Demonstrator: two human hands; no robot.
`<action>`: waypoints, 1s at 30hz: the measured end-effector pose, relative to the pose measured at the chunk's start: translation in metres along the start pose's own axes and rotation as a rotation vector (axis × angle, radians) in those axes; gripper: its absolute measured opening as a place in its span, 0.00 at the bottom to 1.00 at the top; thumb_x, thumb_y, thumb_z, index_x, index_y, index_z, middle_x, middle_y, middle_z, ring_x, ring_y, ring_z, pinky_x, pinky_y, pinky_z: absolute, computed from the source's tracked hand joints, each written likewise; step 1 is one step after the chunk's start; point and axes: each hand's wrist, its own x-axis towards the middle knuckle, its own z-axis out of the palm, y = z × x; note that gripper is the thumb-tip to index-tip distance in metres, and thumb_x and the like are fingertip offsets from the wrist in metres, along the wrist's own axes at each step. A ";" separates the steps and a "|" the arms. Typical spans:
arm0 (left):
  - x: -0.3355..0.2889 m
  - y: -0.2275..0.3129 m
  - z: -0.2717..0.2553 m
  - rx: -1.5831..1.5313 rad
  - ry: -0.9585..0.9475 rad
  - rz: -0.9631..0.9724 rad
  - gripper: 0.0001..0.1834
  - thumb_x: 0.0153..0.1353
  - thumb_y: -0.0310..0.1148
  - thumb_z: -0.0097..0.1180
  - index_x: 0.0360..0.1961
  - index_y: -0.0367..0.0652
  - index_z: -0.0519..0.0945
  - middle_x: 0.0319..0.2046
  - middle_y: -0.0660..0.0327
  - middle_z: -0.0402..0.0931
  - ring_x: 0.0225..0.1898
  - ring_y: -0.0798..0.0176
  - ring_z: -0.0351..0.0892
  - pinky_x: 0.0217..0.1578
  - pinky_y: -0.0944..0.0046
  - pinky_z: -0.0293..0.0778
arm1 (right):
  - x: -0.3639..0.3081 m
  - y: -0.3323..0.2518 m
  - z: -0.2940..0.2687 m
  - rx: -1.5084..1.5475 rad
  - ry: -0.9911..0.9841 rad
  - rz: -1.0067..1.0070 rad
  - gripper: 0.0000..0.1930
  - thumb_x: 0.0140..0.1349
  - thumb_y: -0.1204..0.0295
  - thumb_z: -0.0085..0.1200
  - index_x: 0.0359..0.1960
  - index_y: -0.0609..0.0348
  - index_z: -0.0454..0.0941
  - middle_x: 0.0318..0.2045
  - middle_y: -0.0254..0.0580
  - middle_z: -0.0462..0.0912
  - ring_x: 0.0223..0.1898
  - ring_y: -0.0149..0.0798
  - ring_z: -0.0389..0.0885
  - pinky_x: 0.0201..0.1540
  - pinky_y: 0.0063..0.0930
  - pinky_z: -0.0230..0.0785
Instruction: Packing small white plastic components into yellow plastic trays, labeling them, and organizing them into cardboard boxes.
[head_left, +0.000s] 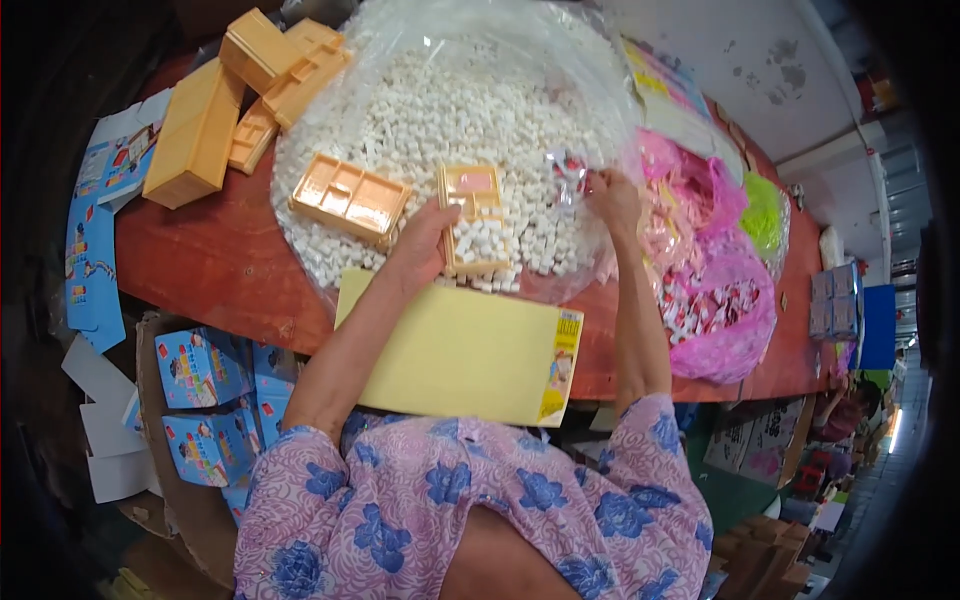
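My left hand point(424, 242) grips the left side of a small yellow compartment box point(446, 184). White cubes point(480, 238) fill its near section, and a pink piece point(472, 181) lies in the far one. To the right, my right hand point(614, 202) is closed on a small clear packet point(568, 180) with red, white and dark bits showing; its exact contents are too small to tell. Both hands are over a large clear plastic bag point(330, 75) spread with loose white cubes point(430, 115). An orange-yellow compartment box point(350, 198) rests on the cubes left of my left hand.
More yellow boxes point(195, 135) are stacked at the far left. Pink bags point(725, 345) of small pieces and a bright green bag point(762, 215) lie right. A yellow sheet point(460, 345) crosses the red table's point(200, 255) near edge. Blue printed cartons point(203, 365) fill a cardboard box below left.
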 end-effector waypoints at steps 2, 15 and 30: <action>0.003 -0.003 0.000 0.056 -0.067 -0.005 0.19 0.56 0.25 0.38 0.50 0.39 0.59 0.45 0.57 0.65 0.46 0.63 0.67 0.46 0.62 0.66 | 0.005 0.006 0.002 0.187 -0.049 0.143 0.14 0.47 0.59 0.45 0.27 0.55 0.76 0.22 0.46 0.76 0.26 0.46 0.75 0.29 0.33 0.64; -0.001 0.017 0.009 0.000 -0.015 -0.020 0.18 0.57 0.27 0.38 0.51 0.40 0.58 0.44 0.57 0.66 0.44 0.62 0.69 0.43 0.61 0.69 | 0.019 -0.004 -0.017 0.803 -0.237 0.290 0.12 0.46 0.66 0.49 0.29 0.62 0.76 0.19 0.42 0.76 0.22 0.31 0.74 0.27 0.24 0.63; -0.007 0.009 0.024 0.059 0.031 -0.014 0.18 0.57 0.25 0.36 0.50 0.41 0.59 0.43 0.59 0.66 0.43 0.64 0.69 0.43 0.63 0.69 | -0.019 -0.104 -0.026 0.135 0.255 -0.807 0.03 0.43 0.75 0.51 0.22 0.54 0.72 0.20 0.36 0.71 0.25 0.37 0.70 0.29 0.29 0.59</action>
